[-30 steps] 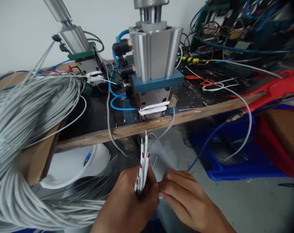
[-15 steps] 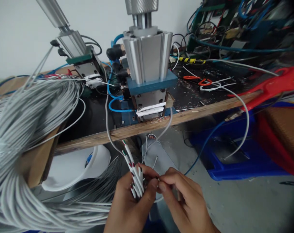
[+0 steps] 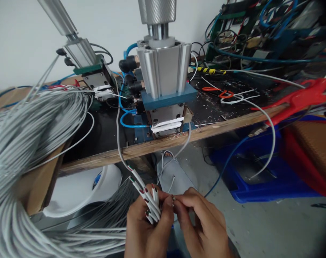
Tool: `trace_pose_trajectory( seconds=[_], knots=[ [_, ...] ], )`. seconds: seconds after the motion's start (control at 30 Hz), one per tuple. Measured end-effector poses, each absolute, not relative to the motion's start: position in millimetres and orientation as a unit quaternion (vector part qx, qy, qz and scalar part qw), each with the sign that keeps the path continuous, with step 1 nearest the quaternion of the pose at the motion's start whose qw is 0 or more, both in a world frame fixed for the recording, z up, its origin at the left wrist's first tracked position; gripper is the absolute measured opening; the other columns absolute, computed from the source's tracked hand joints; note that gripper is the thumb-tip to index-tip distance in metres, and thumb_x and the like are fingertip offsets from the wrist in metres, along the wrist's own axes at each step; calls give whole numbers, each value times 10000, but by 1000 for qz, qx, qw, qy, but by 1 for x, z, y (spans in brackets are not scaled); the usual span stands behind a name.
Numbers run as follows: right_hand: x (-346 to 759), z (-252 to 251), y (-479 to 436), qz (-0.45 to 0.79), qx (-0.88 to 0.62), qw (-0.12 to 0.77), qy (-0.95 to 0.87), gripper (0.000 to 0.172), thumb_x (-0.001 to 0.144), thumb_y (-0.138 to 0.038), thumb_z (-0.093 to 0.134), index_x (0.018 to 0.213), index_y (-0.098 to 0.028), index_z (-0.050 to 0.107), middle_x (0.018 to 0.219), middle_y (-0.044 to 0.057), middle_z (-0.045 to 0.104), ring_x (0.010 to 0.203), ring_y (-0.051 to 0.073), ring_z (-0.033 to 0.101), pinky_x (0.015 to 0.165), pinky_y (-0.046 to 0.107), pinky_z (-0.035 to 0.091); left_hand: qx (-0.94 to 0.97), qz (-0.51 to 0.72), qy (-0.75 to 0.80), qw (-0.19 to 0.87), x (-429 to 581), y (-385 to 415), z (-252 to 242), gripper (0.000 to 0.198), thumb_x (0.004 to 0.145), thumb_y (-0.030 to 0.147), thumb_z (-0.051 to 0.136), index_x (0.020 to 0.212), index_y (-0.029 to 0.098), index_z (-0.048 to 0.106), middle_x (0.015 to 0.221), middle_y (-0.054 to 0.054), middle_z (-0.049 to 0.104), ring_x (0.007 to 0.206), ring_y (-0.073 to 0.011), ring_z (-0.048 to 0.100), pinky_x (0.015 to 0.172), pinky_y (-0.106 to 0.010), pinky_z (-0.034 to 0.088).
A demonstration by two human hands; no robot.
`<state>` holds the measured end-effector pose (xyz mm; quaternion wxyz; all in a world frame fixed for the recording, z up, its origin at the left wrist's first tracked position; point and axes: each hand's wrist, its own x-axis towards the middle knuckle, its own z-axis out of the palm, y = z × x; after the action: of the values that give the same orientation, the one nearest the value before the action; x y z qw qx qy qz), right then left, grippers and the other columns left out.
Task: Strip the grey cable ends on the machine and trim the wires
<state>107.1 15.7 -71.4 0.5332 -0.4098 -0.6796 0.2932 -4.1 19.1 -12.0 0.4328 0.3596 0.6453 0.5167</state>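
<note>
A bunch of white cables [image 3: 149, 202] sticks up out of my left hand [image 3: 149, 225], which is closed around them. Small dark, red and green wire ends show at their tips. My right hand [image 3: 203, 222] is pinched at the left thumb and forefinger, on a cable end whose fine wires barely show between the fingertips. A thick bundle of long grey cables [image 3: 79, 236] runs from the left hand off to the left.
A pneumatic press [image 3: 163, 68] stands at the bench edge [image 3: 141, 150], with a second press [image 3: 82, 53] behind left. Coiled grey cables [image 3: 52, 122] hang over cardboard. Red-handled pliers [image 3: 299, 102], orange-handled scissors [image 3: 213, 90], a white bucket [image 3: 79, 190] and a blue stool [image 3: 249, 190] are around.
The bunch of cables in my left hand has tilted slightly to the left. Both hands stay pinched together, with the fingertips shifted a little. The view has moved slightly.
</note>
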Motion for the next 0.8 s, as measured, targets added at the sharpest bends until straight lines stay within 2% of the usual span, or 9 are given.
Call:
trace_pose_trajectory(
  seconds=[0.07, 0.2, 0.3, 0.4, 0.5, 0.6, 0.7, 0.8],
  knots=[
    [106, -73, 17, 282, -411, 536, -681, 169, 1060, -68, 502, 1085, -220, 572, 845, -15, 588, 712, 109, 586, 633, 248, 449, 335, 522, 640, 453, -5, 19, -14, 255, 719, 364, 801, 628, 168, 665, 592, 28, 486, 557, -104, 386, 537, -215, 352],
    [109, -69, 24, 274, -404, 518, -703, 166, 1061, -65, 498, 1099, -213, 562, 853, -10, 578, 730, 111, 585, 649, 257, 449, 315, 511, 612, 515, -11, 20, -14, 356, 729, 460, 867, 723, 156, 682, 566, 60, 387, 530, -71, 285, 500, -185, 272],
    [113, -65, 29, 278, -389, 514, -712, 144, 1066, -75, 501, 1072, -200, 572, 837, -9, 563, 708, 108, 567, 631, 256, 439, 310, 492, 609, 539, -14, 24, -10, 398, 728, 503, 878, 775, 154, 693, 569, 67, 367, 521, -63, 269, 474, -176, 227],
    [117, -62, 34, 313, -358, 518, -711, 170, 1073, -94, 494, 1135, -198, 613, 862, -3, 594, 743, 109, 602, 661, 242, 479, 303, 501, 599, 547, -14, 29, -3, 426, 713, 511, 890, 701, 160, 649, 550, 61, 392, 505, -66, 309, 471, -179, 278],
    [121, -62, 44, 366, -314, 540, -689, 295, 1072, -76, 488, 1283, -225, 630, 984, 13, 664, 848, 114, 665, 740, 228, 552, 266, 525, 576, 567, -17, 36, 1, 449, 700, 523, 909, 706, 173, 628, 526, 56, 431, 493, -74, 347, 479, -182, 302],
    [126, -63, 63, 281, -222, 551, -754, 287, 1067, -53, 541, 1287, -190, 665, 1149, 56, 700, 1001, 141, 690, 861, 275, 586, 243, 540, 535, 602, -23, 44, -2, 387, 745, 475, 909, 764, 199, 638, 570, 54, 476, 496, -75, 363, 475, -177, 324],
    [127, -60, 87, 174, -183, 562, -787, 184, 1051, -63, 600, 1191, -111, 710, 1137, 88, 721, 1038, 173, 702, 882, 309, 611, 254, 553, 492, 623, -28, 54, -5, 276, 821, 404, 872, 828, 211, 674, 596, 57, 471, 479, -63, 361, 454, -151, 350],
    [123, -51, 108, 113, -210, 583, -777, 191, 1039, -48, 608, 1167, -121, 729, 1156, 82, 732, 1074, 167, 717, 932, 268, 622, 247, 614, 501, 558, -27, 65, 6, 148, 853, 310, 835, 909, 228, 724, 532, 73, 419, 425, -52, 334, 413, -122, 327]
  ],
)
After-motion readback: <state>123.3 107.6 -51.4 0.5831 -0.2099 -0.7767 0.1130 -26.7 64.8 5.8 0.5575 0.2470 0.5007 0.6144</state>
